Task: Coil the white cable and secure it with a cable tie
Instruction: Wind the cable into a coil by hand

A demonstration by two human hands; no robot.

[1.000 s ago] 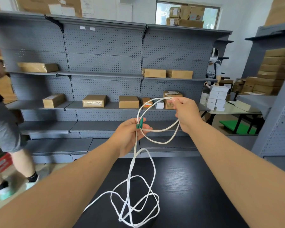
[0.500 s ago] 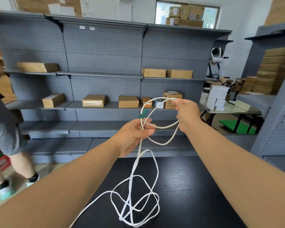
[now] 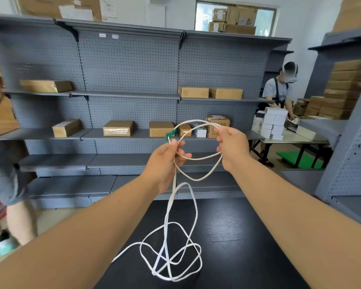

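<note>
A long white cable (image 3: 171,207) hangs from my raised hands down to a loose tangle on the black table (image 3: 233,236). Two loops of it span between my hands at chest height. My left hand (image 3: 165,161) pinches the cable where a green cable tie (image 3: 169,134) sticks up above its fingers. My right hand (image 3: 232,147) grips the top right side of the loops with curled fingers. The loops sag below both hands.
Grey pegboard shelving (image 3: 133,84) with several cardboard boxes stands behind the table. A person's legs (image 3: 6,184) are at the left edge. Another person (image 3: 279,88) works at a table with white boxes at the right. A grey rack (image 3: 352,142) stands close on the right.
My left hand rose and shifted right with the green tie, closing toward the right hand. The loops tightened a little. The person on the right came into fuller view.
</note>
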